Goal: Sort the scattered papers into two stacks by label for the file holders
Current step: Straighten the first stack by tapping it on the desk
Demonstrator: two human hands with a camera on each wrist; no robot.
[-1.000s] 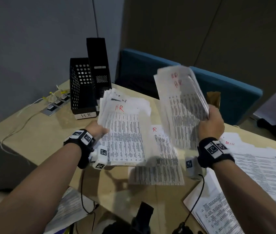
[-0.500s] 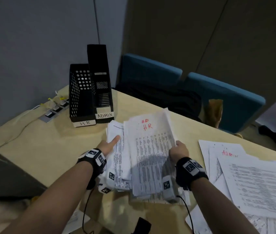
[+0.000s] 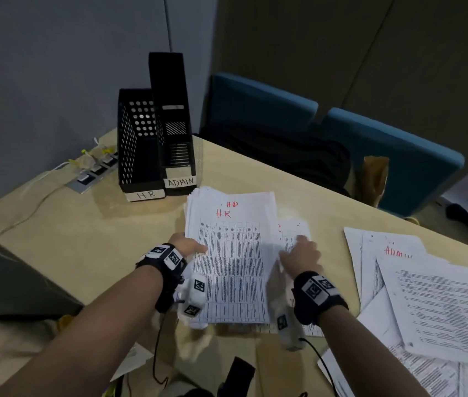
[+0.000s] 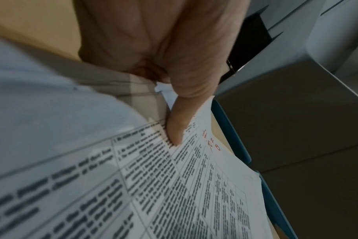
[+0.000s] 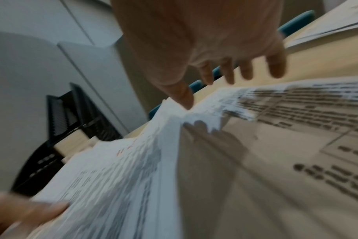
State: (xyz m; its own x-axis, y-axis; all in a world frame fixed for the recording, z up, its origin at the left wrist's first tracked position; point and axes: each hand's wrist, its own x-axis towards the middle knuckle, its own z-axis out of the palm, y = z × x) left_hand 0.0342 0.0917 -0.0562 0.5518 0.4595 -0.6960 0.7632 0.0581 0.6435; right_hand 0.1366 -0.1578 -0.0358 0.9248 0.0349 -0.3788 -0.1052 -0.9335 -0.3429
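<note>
A thick stack of printed sheets marked "HR" in red [image 3: 232, 267] lies on the wooden table [image 3: 83, 239], just in front of the two black file holders labelled HR [image 3: 136, 156] and ADMIN [image 3: 174, 110]. My left hand [image 3: 188, 245] holds the stack's left edge; the thumb [image 4: 175, 127] presses on the top sheet and the fingers are hidden. My right hand [image 3: 298, 252] hovers open at the stack's right edge with fingers [image 5: 276, 64] spread, over a loose sheet [image 3: 294, 234] that juts out there. The ADMIN pile [image 3: 442, 305] lies fanned out at right.
Two blue chairs [image 3: 393, 156] stand behind the table, with a brown paper bag [image 3: 374, 176] and dark cloth between them. A power strip [image 3: 89, 173] with a white cable sits left of the holders. More paper hangs below the table's near edge.
The right hand brought its raised bundle of HR sheets down onto the stack in the left hand, then let go and opened. The merged stack now lies flat on the table.
</note>
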